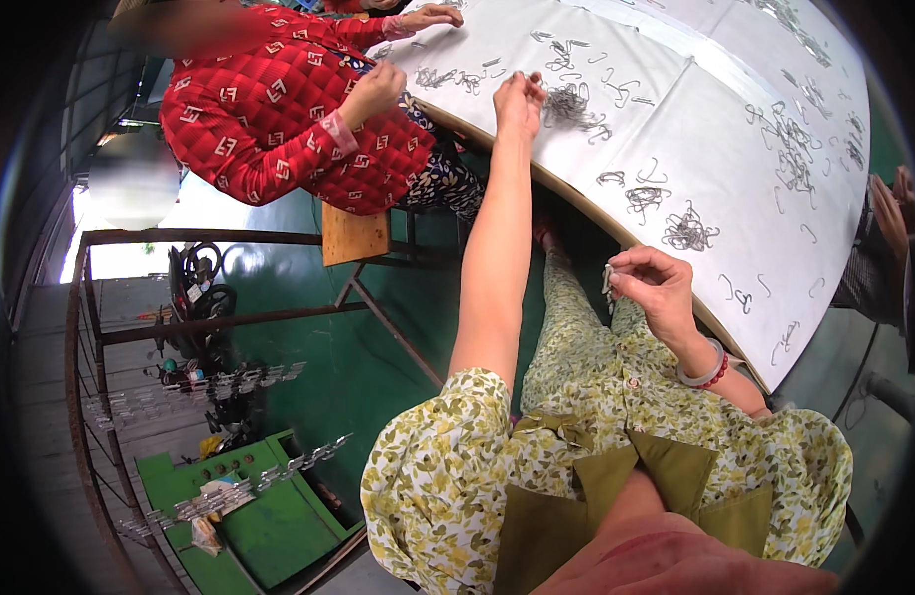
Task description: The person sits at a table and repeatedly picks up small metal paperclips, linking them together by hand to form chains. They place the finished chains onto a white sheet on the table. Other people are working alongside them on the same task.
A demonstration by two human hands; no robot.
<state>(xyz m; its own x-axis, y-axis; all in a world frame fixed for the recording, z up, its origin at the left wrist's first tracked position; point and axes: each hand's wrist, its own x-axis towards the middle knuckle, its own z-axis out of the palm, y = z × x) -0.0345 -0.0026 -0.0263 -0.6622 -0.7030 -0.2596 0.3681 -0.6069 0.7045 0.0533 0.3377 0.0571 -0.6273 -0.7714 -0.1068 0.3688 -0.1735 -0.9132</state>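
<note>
My left arm stretches out over the near edge of a white-covered table (695, 149). At its end my left hand (520, 103) has its fingers curled together beside a dense heap of thin metal hooks (567, 105); what they hold, if anything, is too small to make out. Closer to my body, just off the table edge, my right hand (658, 286) pinches a small, pale metal piece (607, 282) between thumb and fingers. Smaller tangles of bent wire hooks (688, 230) lie on the table beyond that hand.
A person in a red patterned jacket (259, 109) sits to the left, hands at the table. Another person's hand (889, 210) shows at the right edge. A wooden stool (355, 235), a rusty metal frame (209, 238) and a green workbench (269, 526) stand at the left.
</note>
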